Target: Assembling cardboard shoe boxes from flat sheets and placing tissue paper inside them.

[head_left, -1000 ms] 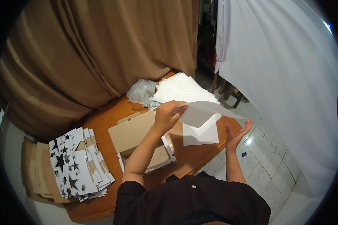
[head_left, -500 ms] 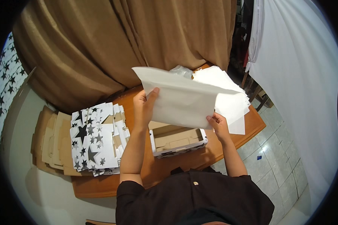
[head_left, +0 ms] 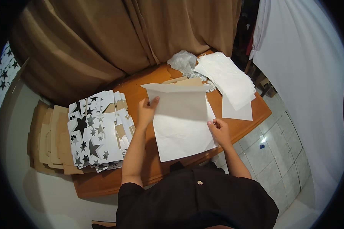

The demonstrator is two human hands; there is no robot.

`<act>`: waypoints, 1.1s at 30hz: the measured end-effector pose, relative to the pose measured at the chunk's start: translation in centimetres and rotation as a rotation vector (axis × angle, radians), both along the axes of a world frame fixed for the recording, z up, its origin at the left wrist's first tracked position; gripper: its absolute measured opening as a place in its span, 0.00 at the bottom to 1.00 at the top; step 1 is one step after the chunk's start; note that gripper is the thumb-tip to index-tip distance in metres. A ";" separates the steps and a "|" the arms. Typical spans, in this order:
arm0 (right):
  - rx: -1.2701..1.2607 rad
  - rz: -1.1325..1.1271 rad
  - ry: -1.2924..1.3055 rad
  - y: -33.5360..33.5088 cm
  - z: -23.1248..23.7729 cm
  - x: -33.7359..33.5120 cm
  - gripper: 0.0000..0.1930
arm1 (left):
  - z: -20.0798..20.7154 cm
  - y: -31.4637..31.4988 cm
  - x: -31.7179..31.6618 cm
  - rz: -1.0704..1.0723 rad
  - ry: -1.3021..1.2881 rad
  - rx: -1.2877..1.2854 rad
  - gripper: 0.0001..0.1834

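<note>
A white sheet of paper [head_left: 183, 129] is stretched between my two hands over the middle of the table, its far edge curled up. My left hand [head_left: 147, 110] grips its left edge, thumb on top. On the opposite edge, my right hand [head_left: 219, 131] pinches the paper between thumb and fingers. The sheet covers most of an open cardboard box; only its brown flap [head_left: 191, 81] shows beyond the far edge. Whether the paper touches the box walls, I cannot tell.
Flattened star-printed cardboard pieces [head_left: 97, 131] are stacked on the left of the wooden table [head_left: 111, 185], with plain brown cardboard [head_left: 57, 137] beside them. White sheets [head_left: 233, 84] lie fanned at the far right, next to a crumpled clear plastic bag [head_left: 183, 63]. A brown curtain [head_left: 103, 38] hangs behind.
Both hands have brought the sheet down and nearer to me, from a raised tilt to lying over the box. The box's inside, visible before, is now covered.
</note>
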State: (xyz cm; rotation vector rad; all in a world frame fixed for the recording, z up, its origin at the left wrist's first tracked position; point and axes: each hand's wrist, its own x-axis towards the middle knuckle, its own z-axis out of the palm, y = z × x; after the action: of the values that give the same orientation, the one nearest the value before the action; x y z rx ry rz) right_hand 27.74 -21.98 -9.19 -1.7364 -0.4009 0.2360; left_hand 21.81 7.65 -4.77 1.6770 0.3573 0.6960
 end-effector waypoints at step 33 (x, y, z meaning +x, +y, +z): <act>-0.556 0.241 -0.456 -0.6 -4.1 3.7 0.16 | -12.7 -5.2 6.4 -1.022 0.382 1.087 0.25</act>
State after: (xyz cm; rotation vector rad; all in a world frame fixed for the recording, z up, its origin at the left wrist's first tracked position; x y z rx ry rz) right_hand 31.46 -22.59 -13.32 -2.2930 -0.9505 0.1253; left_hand 28.22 2.43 -17.48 2.6395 -0.7529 -0.3137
